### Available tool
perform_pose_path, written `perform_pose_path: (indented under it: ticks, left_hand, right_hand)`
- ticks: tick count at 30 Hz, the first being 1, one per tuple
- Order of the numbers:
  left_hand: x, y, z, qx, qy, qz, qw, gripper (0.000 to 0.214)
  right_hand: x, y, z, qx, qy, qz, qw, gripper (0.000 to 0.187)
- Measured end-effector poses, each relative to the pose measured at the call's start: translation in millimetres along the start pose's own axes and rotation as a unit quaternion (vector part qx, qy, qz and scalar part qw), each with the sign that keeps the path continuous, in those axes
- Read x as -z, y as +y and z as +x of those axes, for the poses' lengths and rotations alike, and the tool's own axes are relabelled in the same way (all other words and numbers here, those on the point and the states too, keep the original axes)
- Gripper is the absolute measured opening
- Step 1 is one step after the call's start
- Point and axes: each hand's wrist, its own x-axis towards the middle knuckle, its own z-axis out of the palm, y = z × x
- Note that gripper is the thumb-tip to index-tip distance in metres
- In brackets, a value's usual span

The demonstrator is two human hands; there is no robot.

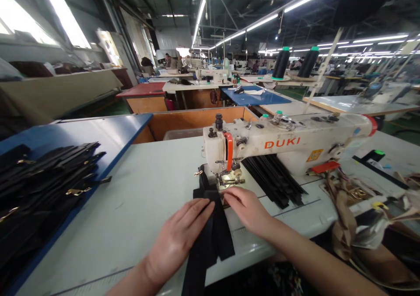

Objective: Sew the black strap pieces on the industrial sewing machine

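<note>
My left hand [179, 234] lies flat with its fingers stretched out on a black fabric strip [215, 239] that runs from the table edge up to the needle of the white DUKI sewing machine [285, 145]. My right hand [247, 208] rests on the strip's right side just in front of the presser foot [229, 180], fingers curled and pressing the cloth down. A gold zipper pull [198, 173] shows on the strip behind the needle.
A pile of black zippered pieces [46, 186] lies on the blue table at left. More black strips [274, 177] sit under the machine arm. Brown scraps and clutter [348, 199] fill the right side. Thread cones [281, 62] and other sewing stations stand behind.
</note>
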Motion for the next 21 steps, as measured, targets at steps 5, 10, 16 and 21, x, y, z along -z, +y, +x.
perform_pose_path:
  ticks: [5,10,16,21]
  left_hand:
    - [-19.2,-11.0,12.0,0.072,-0.036,0.018,0.997,0.039]
    - [-44.1,-7.8,16.9,0.12,-0.084,0.034,0.989,0.041]
    - [-43.4,-9.1,7.5,0.089,-0.118,0.025,0.989,0.045]
    - [-44.0,-11.4,5.9,0.082,-0.126,0.038,0.988,0.045]
  right_hand:
    - [-11.5,12.8,-8.0,0.15,-0.114,-0.3,0.935,0.054]
    - [-33.7,11.8,-19.7,0.143,-0.099,-0.414,0.894,0.062]
    - [-40.1,12.1,-22.7,0.136,-0.075,-0.403,0.902,0.057]
    - [-38.6,16.0,-25.6,0.157,-0.084,-0.391,0.903,0.051]
